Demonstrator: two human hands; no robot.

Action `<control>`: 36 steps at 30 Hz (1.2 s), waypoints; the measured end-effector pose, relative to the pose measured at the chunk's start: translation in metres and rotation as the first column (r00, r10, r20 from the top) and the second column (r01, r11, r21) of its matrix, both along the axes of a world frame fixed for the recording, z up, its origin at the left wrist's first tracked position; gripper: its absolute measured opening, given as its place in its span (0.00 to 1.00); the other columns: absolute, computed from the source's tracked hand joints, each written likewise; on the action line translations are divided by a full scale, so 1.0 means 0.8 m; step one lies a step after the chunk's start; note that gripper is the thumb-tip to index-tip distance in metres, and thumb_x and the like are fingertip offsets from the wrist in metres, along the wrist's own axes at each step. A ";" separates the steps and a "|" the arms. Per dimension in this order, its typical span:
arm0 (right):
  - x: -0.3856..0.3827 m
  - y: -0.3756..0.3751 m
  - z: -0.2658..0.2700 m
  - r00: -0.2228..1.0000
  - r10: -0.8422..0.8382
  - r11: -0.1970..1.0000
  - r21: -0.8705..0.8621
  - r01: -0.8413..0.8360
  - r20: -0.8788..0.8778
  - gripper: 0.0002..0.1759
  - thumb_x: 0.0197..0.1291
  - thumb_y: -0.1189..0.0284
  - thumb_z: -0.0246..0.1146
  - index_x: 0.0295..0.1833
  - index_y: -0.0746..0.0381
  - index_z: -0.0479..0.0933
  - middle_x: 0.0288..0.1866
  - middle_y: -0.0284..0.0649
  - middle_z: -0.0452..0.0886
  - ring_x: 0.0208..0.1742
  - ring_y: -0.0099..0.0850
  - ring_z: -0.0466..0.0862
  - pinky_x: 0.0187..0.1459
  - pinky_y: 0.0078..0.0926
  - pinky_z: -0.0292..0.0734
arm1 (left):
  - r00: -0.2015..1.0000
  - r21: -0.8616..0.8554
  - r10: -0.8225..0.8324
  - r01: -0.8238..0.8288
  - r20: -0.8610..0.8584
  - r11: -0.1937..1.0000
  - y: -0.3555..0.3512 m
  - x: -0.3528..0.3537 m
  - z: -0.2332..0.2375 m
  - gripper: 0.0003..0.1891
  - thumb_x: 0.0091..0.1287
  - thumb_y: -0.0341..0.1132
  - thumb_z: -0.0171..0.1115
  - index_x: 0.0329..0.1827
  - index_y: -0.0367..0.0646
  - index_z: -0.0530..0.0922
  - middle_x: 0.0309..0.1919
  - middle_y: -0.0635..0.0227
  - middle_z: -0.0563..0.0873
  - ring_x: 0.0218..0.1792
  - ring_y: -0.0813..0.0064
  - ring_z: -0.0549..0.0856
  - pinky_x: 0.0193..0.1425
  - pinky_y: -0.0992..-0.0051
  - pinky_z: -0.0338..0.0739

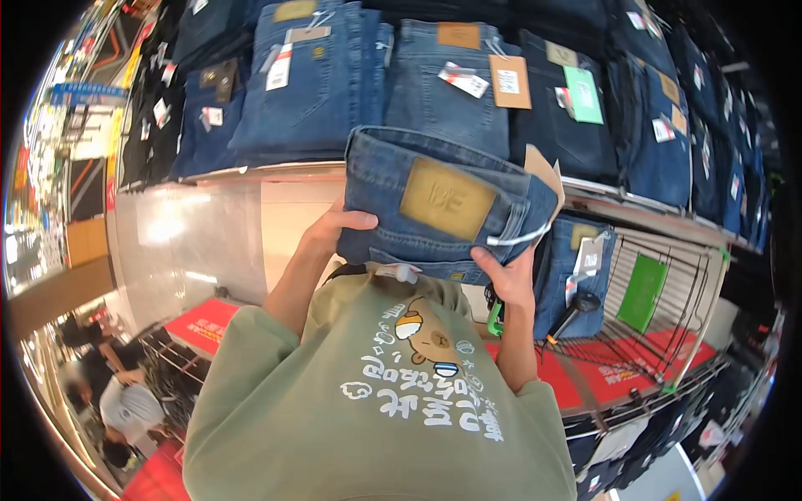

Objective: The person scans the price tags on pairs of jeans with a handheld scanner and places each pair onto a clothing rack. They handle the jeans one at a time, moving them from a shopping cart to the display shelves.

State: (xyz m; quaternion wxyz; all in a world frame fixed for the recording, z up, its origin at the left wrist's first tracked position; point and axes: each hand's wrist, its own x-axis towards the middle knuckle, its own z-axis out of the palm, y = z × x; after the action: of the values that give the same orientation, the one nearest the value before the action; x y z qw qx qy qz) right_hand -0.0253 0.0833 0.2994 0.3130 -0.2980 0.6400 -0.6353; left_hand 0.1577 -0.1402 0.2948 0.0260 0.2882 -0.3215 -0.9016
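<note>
A folded pair of blue jeans [388, 184] with a tan "BE" waist patch is held up in front of my chest, tilted. My left hand [328, 231] grips its left side, the thumb on the denim front. On the lower right, my right hand [511, 271] has its thumb pressed on the denim; the other fingers are hidden behind. A white tag string and a cardboard tag [545, 171] stick out at the right edge of the jeans. Behind them is a shelf of folded jeans [443, 67] with paper tags.
To the right stands a wire shopping cart [660, 284] with a green panel. Another folded pair of jeans [547, 284] and a black-handled object [576, 316] are at its left end. Red signs [200, 324] line a lower ledge. People [129, 401] are at the lower left.
</note>
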 end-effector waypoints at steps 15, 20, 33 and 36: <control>0.058 -0.362 0.131 0.995 -0.096 0.995 0.022 0.097 -0.014 0.22 0.56 0.77 0.69 0.56 0.67 0.72 0.49 0.40 0.80 0.51 0.25 0.78 0.52 0.24 0.74 | 0.961 -0.654 0.268 -0.243 -0.064 0.716 -0.293 0.056 0.153 0.29 0.56 0.34 0.71 0.60 0.36 0.72 0.50 0.63 0.82 0.53 0.73 0.80 0.60 0.72 0.72; -0.024 -0.511 -0.069 0.946 -0.197 0.964 0.124 0.234 -0.256 0.42 0.53 0.59 0.71 0.68 0.68 0.63 0.63 0.55 0.73 0.66 0.44 0.73 0.65 0.35 0.66 | 0.952 -0.832 0.106 0.192 0.286 0.521 -0.446 -0.005 0.028 0.47 0.58 0.51 0.70 0.71 0.29 0.57 0.60 0.51 0.75 0.59 0.68 0.76 0.63 0.71 0.70; -0.101 -0.503 -0.098 0.491 -0.342 0.916 0.167 0.365 0.802 0.37 0.55 0.44 0.65 0.63 0.55 0.68 0.55 0.40 0.75 0.60 0.36 0.70 0.60 0.41 0.62 | 0.945 -0.896 0.328 -0.150 -0.005 0.418 -0.426 0.009 -0.040 0.28 0.60 0.39 0.70 0.58 0.32 0.69 0.51 0.53 0.81 0.53 0.69 0.80 0.58 0.71 0.73; -0.149 -0.518 -0.126 0.461 -0.395 0.887 0.198 0.418 0.795 0.28 0.58 0.55 0.66 0.60 0.54 0.69 0.53 0.39 0.76 0.54 0.35 0.75 0.55 0.37 0.67 | 0.934 -0.886 0.357 -0.157 0.010 0.436 -0.413 0.033 -0.030 0.26 0.61 0.37 0.68 0.59 0.35 0.69 0.50 0.53 0.81 0.52 0.69 0.80 0.55 0.71 0.75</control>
State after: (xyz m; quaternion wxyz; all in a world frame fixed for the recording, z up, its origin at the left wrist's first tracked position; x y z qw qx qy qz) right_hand -0.1444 -0.3308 0.1987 0.4081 0.1869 0.4653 -0.7629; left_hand 0.1845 -0.4704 0.2705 0.2744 0.3671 -0.6879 -0.5629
